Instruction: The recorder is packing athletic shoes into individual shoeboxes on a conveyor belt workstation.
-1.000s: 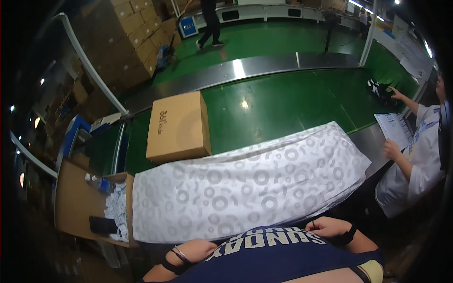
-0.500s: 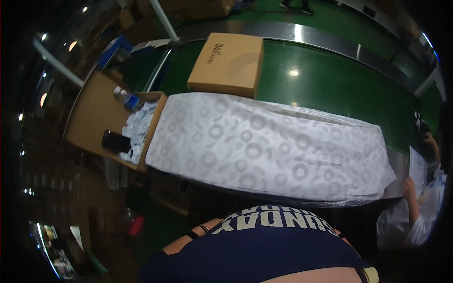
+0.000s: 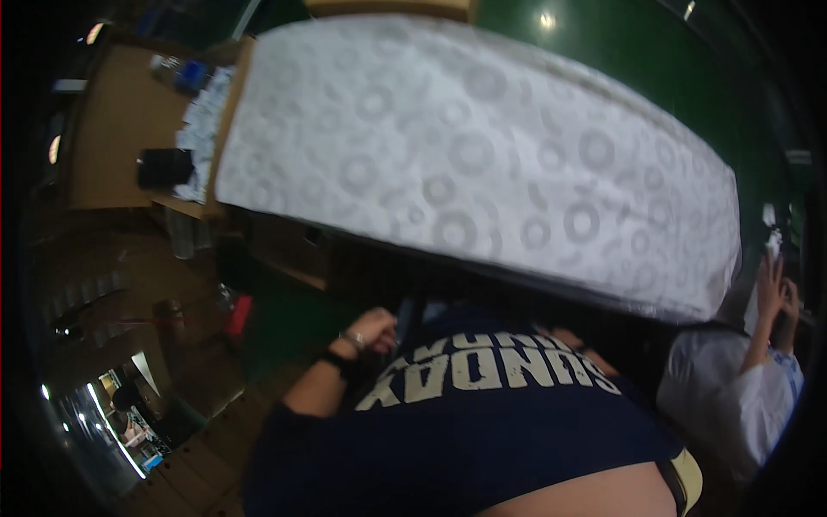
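Observation:
Low beside my waist, my left hand hangs at the near side of the table, a dark band and a bracelet on its wrist. Its fingers look bent toward my body but are blurred, and nothing can be made out in them. Of my right hand only a little shows past the dark blue shirt; its fingers are hidden. Beyond both hands lies a long stack of white patterned paper sheets with grey rings, the thing nearest to them and apart from them.
Left of the paper, an open cardboard box holds small white slips, a black phone and a bottle. A brown carton shows at the top edge on the green surface. At right, another person's hands are raised.
The view has tipped downward, so the paper and boxes sit higher. My left hand has come into sight beside my waist. The other person's hands no longer show the white sheet plainly.

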{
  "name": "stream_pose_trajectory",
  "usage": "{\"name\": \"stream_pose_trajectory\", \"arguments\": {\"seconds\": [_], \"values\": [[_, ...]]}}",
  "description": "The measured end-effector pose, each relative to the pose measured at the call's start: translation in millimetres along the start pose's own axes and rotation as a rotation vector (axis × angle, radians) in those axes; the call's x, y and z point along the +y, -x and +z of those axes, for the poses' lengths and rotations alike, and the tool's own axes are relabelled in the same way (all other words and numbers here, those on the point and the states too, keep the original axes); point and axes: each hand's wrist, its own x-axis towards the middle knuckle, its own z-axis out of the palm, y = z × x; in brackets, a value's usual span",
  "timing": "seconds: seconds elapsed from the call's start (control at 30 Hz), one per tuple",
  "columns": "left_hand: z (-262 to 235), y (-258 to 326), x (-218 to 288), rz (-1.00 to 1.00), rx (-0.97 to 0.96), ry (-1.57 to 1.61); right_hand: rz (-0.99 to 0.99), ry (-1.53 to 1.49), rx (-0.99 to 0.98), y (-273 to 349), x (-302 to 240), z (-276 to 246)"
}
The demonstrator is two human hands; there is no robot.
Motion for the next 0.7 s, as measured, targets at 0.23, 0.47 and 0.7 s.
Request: {"name": "stream_pose_trajectory", "arguments": {"seconds": [0.23, 0.47, 0.7], "values": [[6, -78, -48, 0.774, -0.197, -0.571, -0.215, -0.282, -0.224, 51, 7, 2], [-26, -59, -65, 0.182, -0.376, -0.561, -0.264, -0.263, -0.374, 32, 24, 79], [-10, -71, -80, 0.188, -0.147, -0.713, -0.170, -0.655, -0.100, 30, 30, 139]]}}
